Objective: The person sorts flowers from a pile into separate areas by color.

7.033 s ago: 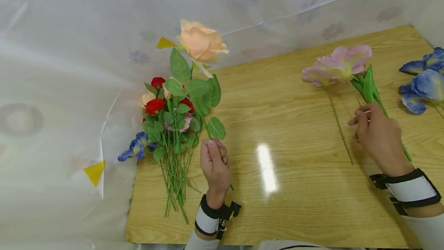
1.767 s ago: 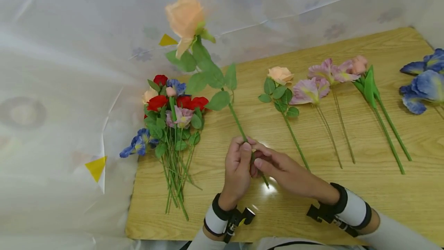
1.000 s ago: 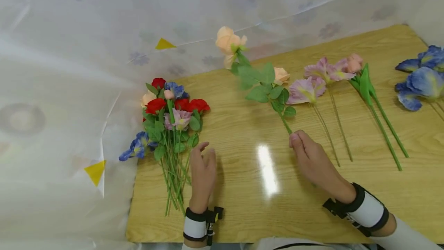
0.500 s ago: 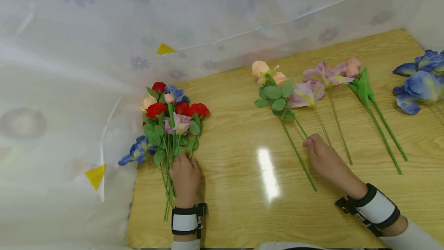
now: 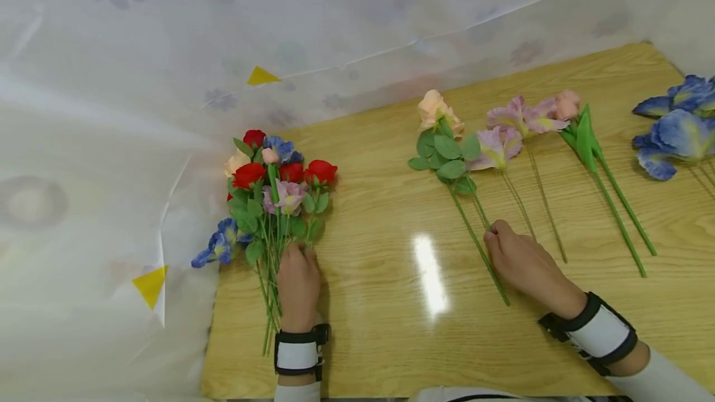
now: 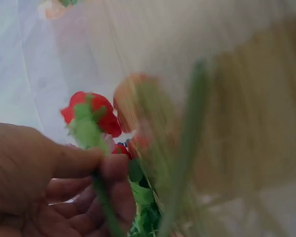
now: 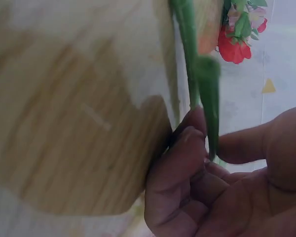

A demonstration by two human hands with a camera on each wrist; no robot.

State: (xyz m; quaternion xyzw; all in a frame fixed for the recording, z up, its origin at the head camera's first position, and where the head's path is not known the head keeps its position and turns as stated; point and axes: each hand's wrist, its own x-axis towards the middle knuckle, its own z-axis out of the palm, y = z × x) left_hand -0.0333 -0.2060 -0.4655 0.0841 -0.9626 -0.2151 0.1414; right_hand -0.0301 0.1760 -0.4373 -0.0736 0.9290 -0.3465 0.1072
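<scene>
At the left, a pile of artificial flowers lies with its stems toward me. My left hand [image 5: 298, 287] is over those stems; the left wrist view shows its thumb and fingertip pinching the stem of a red rose [image 6: 91, 116]. That appears to be the red rose [image 5: 321, 172] at the pile's right edge in the head view. Right of the middle, my right hand [image 5: 527, 262] pinches the stem of a peach rose [image 5: 432, 107]. This rose lies partly over a second peach rose, largely hidden. A green stem [image 7: 212, 103] runs between thumb and fingers in the right wrist view.
Pink-purple irises [image 5: 494, 149] and pink tulips [image 5: 566, 104] lie right of the peach roses. Blue irises [image 5: 681, 135] are at the far right, another blue iris [image 5: 220, 244] at the left edge. A patterned sheet [image 5: 346, 17] walls the wooden table [image 5: 380, 340].
The peach rose, earlier upright in the left hand, passed to the right hand and came down beside the other peach rose. My left hand moved left to the pile and pinched a red rose's stem.
</scene>
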